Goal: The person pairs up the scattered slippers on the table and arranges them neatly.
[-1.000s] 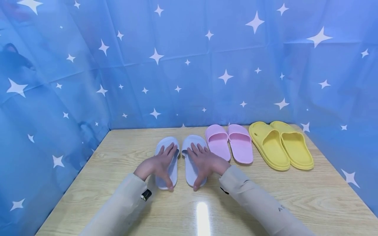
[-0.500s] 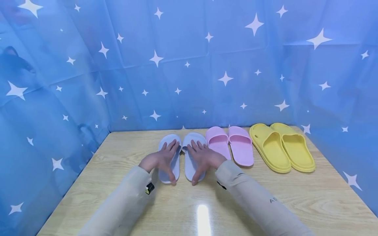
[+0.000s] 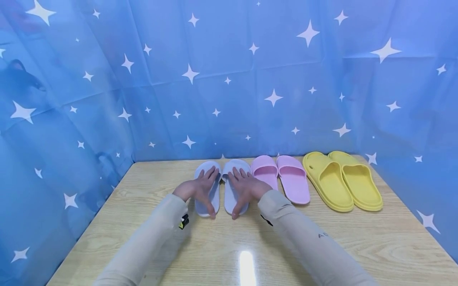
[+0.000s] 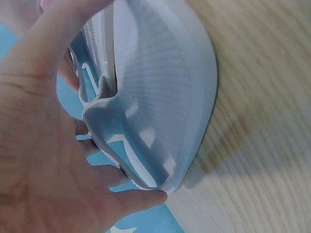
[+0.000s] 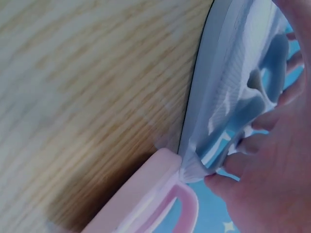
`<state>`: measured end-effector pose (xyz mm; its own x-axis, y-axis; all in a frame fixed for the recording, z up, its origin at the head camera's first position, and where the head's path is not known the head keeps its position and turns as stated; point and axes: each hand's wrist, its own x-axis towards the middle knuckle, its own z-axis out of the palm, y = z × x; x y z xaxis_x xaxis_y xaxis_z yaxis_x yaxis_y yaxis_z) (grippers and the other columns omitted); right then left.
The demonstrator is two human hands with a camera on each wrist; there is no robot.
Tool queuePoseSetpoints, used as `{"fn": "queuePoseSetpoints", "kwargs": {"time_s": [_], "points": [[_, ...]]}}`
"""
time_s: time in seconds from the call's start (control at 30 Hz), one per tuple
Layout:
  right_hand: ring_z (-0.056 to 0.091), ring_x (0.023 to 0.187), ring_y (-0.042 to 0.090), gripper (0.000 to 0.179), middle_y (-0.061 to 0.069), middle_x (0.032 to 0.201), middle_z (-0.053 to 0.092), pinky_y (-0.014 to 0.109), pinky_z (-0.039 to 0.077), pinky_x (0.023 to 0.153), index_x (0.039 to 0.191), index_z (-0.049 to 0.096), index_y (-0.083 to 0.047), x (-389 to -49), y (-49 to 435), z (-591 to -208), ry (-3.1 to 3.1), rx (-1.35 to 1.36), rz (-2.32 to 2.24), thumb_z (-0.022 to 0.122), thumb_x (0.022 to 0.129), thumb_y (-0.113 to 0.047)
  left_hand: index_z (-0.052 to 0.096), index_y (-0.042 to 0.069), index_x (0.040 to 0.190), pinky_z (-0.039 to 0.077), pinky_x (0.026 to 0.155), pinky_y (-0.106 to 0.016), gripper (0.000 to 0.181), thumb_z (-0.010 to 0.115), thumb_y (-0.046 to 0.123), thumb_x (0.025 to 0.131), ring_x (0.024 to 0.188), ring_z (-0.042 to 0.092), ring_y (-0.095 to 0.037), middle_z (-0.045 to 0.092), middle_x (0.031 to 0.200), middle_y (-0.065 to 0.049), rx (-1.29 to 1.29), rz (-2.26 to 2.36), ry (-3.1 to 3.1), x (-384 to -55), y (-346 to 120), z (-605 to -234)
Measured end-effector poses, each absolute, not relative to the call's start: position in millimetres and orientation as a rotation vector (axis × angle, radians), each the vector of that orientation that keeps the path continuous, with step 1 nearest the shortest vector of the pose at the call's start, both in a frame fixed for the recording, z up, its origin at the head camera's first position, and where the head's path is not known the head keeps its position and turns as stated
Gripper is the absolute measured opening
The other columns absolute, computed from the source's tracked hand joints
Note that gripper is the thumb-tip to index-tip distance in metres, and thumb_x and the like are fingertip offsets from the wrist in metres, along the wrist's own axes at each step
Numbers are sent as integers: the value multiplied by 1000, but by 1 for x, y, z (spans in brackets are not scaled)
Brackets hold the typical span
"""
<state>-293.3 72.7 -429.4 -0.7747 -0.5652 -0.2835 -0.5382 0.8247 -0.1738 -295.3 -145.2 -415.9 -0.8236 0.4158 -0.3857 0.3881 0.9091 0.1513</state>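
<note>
A pair of pale grey-white slide slippers stands side by side on the wooden table, toes toward the back. My left hand (image 3: 200,190) is spread over the left slipper (image 3: 207,165); its fingers lie across the strap and the thumb is near the heel. In the left wrist view a fingertip touches the edge of that slipper (image 4: 182,73). My right hand (image 3: 247,191) lies over the right slipper (image 3: 235,163) in a mirrored way, fingers extended along the strap. The right wrist view shows this slipper (image 5: 209,92) meeting the nearest pink slipper (image 5: 141,189) at its side.
To the right stands a pink pair of slippers (image 3: 297,186), partly covered by my right hand and sleeve. Further right is a larger yellow pair (image 3: 330,186). A blue curtain (image 3: 229,99) with white stars hangs behind the wooden table (image 3: 161,178) and along both sides.
Both hands have slid the pale pair toward the back of the table and slightly to the right, closer to the pink pair. The camera has tilted up a little.
</note>
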Motion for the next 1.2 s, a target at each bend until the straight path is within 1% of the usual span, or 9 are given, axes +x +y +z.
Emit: {"fn": "queuePoseSetpoints", "kwargs": {"time_s": [0.23, 0.53, 0.73, 0.9, 1.13, 1.2], "points": [[-2, 162, 38, 146, 15, 175, -8, 52, 8, 133, 167, 1, -11, -299, 76, -428, 2669, -782, -137, 86, 66, -71, -11, 17, 167, 16, 129, -61, 157, 95, 61, 60, 160, -8, -47, -16, 175, -7, 586, 109, 2646, -304, -140, -417], [-1, 162, 39, 145, 16, 175, -7, 52, 9, 133, 167, 3, -11, -301, 77, -431, 2682, -769, -133, 87, 65, -71, -10, 18, 167, 16, 128, -62, 157, 95, 63, 59, 160, -7, -46, -16, 175, -6, 568, 91, 2643, -313, -135, -418], [-2, 163, 36, 145, 14, 175, -7, 52, 7, 133, 168, 3, -13, -308, 76, -432, 2689, -775, -143, 87, 64, -71, -9, 17, 167, 17, 128, -64, 156, 94, 63, 59, 160, -5, -48, -16, 175, -7, 556, 75, 2653, -322, -136, -419], [-2, 163, 35, 146, 13, 175, -8, 51, 7, 133, 168, 2, -14, -310, 78, -436, 2678, -755, -131, 87, 64, -71, -9, 18, 167, 18, 127, -65, 156, 94, 63, 59, 160, -6, -47, -16, 175, -7, 538, 79, 2656, -322, -132, -425], [-2, 162, 37, 148, 15, 175, -9, 51, 9, 133, 168, 1, -13, -311, 84, -435, 2708, -757, -107, 86, 63, -74, -11, 18, 167, 18, 128, -63, 158, 94, 65, 59, 160, -7, -46, -18, 175, -6, 548, 36, 2666, -323, -126, -424], [-1, 162, 38, 146, 17, 175, -8, 51, 10, 133, 167, 2, -12, -312, 86, -432, 2732, -772, -89, 84, 65, -75, -12, 18, 166, 18, 128, -63, 158, 94, 65, 59, 160, -7, -46, -19, 175, -6, 534, 19, 2672, -324, -124, -422]]}}
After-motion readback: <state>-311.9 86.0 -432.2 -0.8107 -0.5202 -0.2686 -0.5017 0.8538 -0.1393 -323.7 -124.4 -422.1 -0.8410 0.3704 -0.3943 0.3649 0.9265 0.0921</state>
